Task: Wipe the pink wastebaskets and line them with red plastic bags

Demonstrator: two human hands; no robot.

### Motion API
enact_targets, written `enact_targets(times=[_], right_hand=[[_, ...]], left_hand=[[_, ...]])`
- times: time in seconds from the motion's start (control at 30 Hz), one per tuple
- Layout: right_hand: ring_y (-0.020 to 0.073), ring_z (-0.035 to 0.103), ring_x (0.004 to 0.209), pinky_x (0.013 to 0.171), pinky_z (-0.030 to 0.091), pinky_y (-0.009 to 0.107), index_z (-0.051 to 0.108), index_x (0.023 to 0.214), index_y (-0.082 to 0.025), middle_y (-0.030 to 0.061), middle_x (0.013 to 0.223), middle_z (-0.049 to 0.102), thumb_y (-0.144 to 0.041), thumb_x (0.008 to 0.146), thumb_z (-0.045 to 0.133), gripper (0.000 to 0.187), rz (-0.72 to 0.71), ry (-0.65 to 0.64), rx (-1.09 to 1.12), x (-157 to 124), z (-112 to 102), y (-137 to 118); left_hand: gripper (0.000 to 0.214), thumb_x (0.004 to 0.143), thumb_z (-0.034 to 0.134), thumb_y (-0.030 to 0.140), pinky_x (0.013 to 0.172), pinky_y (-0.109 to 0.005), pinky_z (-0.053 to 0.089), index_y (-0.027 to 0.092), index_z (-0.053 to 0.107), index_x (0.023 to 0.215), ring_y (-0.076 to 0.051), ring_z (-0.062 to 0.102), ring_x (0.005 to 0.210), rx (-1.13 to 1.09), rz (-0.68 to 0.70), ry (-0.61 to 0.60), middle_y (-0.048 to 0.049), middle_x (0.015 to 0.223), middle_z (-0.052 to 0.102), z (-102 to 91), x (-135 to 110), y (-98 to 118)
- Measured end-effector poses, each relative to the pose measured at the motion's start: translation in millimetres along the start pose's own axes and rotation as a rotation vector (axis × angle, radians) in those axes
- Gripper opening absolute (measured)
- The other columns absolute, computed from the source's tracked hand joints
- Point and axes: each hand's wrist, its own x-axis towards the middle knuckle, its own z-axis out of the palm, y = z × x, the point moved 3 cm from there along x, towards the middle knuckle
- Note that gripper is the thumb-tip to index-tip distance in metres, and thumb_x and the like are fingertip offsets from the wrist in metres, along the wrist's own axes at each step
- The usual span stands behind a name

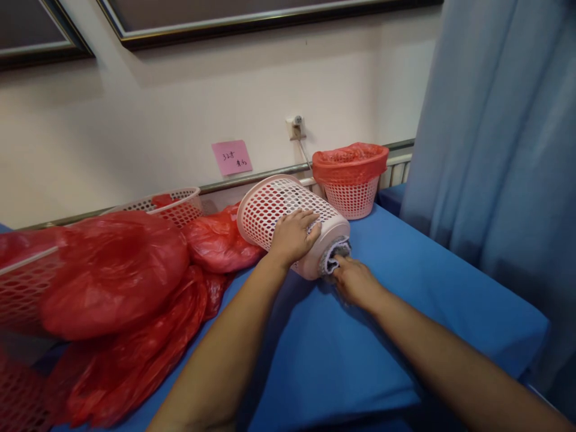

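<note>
four mesh baskets in clear view: tipped basket [279, 210], lined basket [353, 195], rear basket [177, 201], left basket [18, 294]. one grey cloth [333, 255]. one pink note [231, 157]. two hands: left hand [294, 235], right hand [355, 281]. loose red bags [112, 270] too bunched to count.

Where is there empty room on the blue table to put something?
The blue padded table is bare right of the tipped pink mesh basket, up to the blue curtain, and before the red-lined pink basket. The left side is crowded with red plastic bags.
</note>
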Motion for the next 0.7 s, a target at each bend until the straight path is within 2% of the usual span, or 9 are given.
enact_targets(times=[0.07,0.2,0.3,0.37,0.43,0.6,0.7], right_hand=[[0.0197,0.065,0.090,0.089,0.054,0.033,0.076,0.091,-0.020,0.0090,0.111,0.069,-0.010,0.082,0.061,0.020,0.180,0.075,-0.001,6.1,0.3,21.5],[0.0240,0.066,0.096,0.092,0.054,0.040,0.072,0.118,-0.019,0.0133,0.119,0.065,-0.015,0.087,0.055,0.035,0.342,0.221,0.010,10.0,-11.6,48.6],[0.0249,0.067,0.100,0.094,0.053,0.038,0.073,0.115,-0.022,0.0097,0.115,0.067,-0.021,0.085,0.060,0.032,0.313,0.248,0.053,5.3,-16.5,42.9],[0.0224,0.068,0.101,0.096,0.052,0.034,0.075,0.109,-0.027,0.0039,0.110,0.070,-0.022,0.081,0.066,0.029,0.218,0.190,0.141,3.3,-11.1,31.8],[0.0215,0.068,0.101,0.097,0.052,0.033,0.075,0.108,-0.028,0.0025,0.108,0.072,-0.021,0.080,0.068,0.030,0.187,0.146,0.228,4.1,-2.9,26.9],[0.0286,0.066,0.113,0.104,0.049,0.045,0.068,0.123,-0.016,0.0147,0.121,0.069,-0.025,0.088,0.057,0.037,0.426,0.272,0.244,13.0,-0.5,56.6],[0.0278,0.067,0.113,0.105,0.049,0.044,0.068,0.121,-0.017,0.0127,0.120,0.071,-0.027,0.087,0.058,0.037,0.492,0.306,0.266,15.0,-4.5,71.2]], left_hand=[[0.044,0.105,0.041,0.044,0.117,-0.046,0.037,0.025,0.065,0.137,-0.026,0.052,0.141,-0.005,0.000,0.006,-0.0044,0.148,0.063,0.0,-1.3,-0.2],[0.044,0.104,0.042,0.045,0.117,-0.048,0.037,0.026,0.066,0.136,-0.027,0.052,0.141,-0.014,-0.001,0.021,-0.0042,0.147,0.064,0.1,-3.8,-1.5],[0.045,0.105,0.041,0.045,0.116,-0.047,0.037,0.027,0.064,0.138,-0.026,0.052,0.140,-0.017,0.001,0.018,-0.0042,0.148,0.063,0.2,-4.1,-2.5],[0.045,0.105,0.041,0.044,0.117,-0.047,0.038,0.026,0.064,0.139,-0.026,0.051,0.141,-0.017,0.004,0.016,-0.0047,0.148,0.063,0.5,-3.9,-2.4],[0.045,0.105,0.041,0.044,0.117,-0.047,0.037,0.026,0.063,0.139,-0.026,0.050,0.142,-0.017,0.000,0.019,-0.0048,0.149,0.062,1.2,-4.1,-1.4],[0.043,0.103,0.046,0.044,0.121,-0.052,0.034,0.026,0.064,0.139,-0.028,0.048,0.145,-0.068,-0.033,0.050,-0.0052,0.149,0.062,1.5,-7.4,-3.2],[0.044,0.097,0.058,0.042,0.121,-0.042,0.038,0.024,0.066,0.136,-0.025,0.055,0.140,-0.196,-0.040,0.078,-0.0052,0.146,0.065,-7.5,-2.0,-18.2]])
